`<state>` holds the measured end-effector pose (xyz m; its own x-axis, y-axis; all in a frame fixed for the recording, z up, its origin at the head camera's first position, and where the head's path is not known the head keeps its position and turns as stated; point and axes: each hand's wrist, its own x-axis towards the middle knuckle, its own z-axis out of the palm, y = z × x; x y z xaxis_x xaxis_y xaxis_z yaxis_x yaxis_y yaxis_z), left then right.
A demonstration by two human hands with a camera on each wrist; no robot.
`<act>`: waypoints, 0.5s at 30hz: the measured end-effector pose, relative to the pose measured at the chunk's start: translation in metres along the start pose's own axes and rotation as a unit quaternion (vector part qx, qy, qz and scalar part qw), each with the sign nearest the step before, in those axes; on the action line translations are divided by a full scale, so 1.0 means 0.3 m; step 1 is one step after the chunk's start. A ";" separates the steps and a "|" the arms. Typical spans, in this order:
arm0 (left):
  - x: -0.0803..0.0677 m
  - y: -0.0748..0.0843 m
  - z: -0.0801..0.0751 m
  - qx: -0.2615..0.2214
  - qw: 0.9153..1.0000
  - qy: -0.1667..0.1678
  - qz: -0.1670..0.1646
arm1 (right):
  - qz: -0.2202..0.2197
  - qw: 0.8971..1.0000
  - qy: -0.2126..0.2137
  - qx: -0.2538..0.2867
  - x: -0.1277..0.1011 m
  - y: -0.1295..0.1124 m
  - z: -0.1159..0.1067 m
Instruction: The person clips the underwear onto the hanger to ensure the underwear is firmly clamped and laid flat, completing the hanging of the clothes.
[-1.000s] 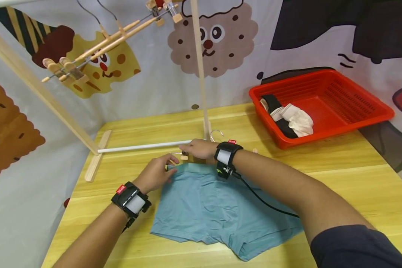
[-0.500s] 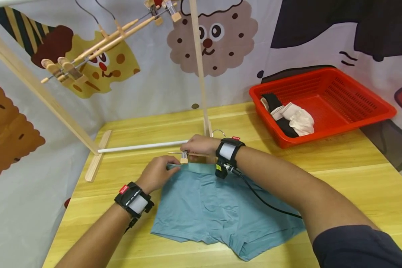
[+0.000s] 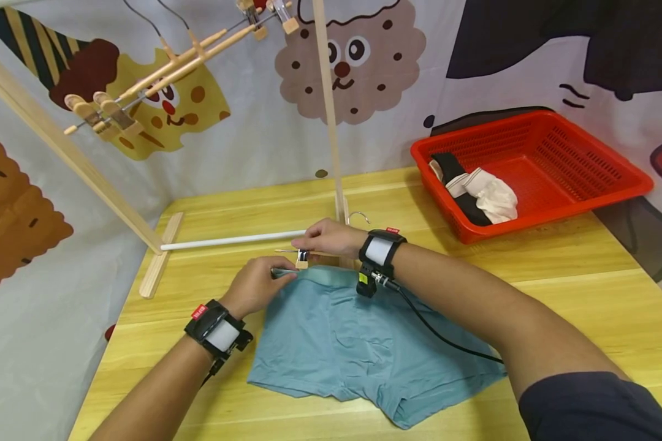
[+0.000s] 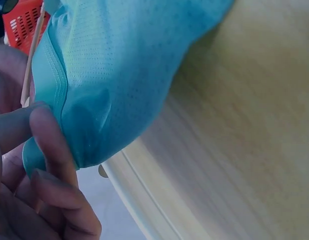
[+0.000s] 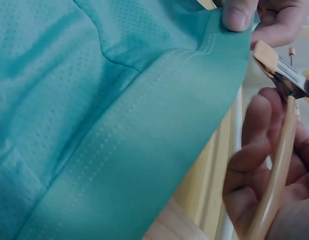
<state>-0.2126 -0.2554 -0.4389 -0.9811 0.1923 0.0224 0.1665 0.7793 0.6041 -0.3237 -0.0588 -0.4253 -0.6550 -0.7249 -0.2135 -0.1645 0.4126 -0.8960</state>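
Observation:
Teal boxer briefs [image 3: 331, 337] lie spread on the wooden table, waistband towards the rack. At the waistband's left corner my left hand [image 3: 252, 285] pinches the fabric between thumb and fingers and lifts it slightly. Just above that corner, my right hand [image 3: 333, 237] holds the clip [image 3: 302, 260] of a wooden clip hanger [image 5: 277, 180]. In the right wrist view the clip's wooden tip sits close beside the waistband edge; whether its jaws part is unclear. Most of the hanger is hidden by my right hand and wrist, though its metal hook [image 3: 359, 216] shows behind.
A wooden rack with a white lower rod [image 3: 237, 240] stands at the back left. Two more clip hangers [image 3: 193, 64] hang from it overhead. At the right sits a red basket [image 3: 529, 174] holding black and pale garments [image 3: 493, 196]. A cable [image 3: 447, 343] trails from my right wrist.
My right hand has raised the hanger's clip a little and turned its tip down towards the waistband. My left hand has brought the waistband corner closer to the clip.

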 end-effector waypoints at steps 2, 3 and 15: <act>-0.001 -0.002 -0.001 -0.012 1.000 -0.003 -0.004 | -0.013 1.000 0.015 -0.008 -0.002 0.001 0.003; -0.002 -0.004 -0.002 -0.020 1.000 -0.006 -0.003 | -0.019 0.999 0.024 -0.011 -0.004 0.002 0.005; 0.009 -0.025 -0.005 -0.123 0.992 -0.036 -0.010 | -0.040 0.996 0.083 -0.001 -0.021 0.004 0.018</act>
<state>-0.2166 -0.2615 -0.4422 -0.9727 0.2281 -0.0433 0.1098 0.6164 0.7797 -0.3157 -0.0569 -0.4271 -0.7525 -0.6543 -0.0746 -0.2225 0.3592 -0.9064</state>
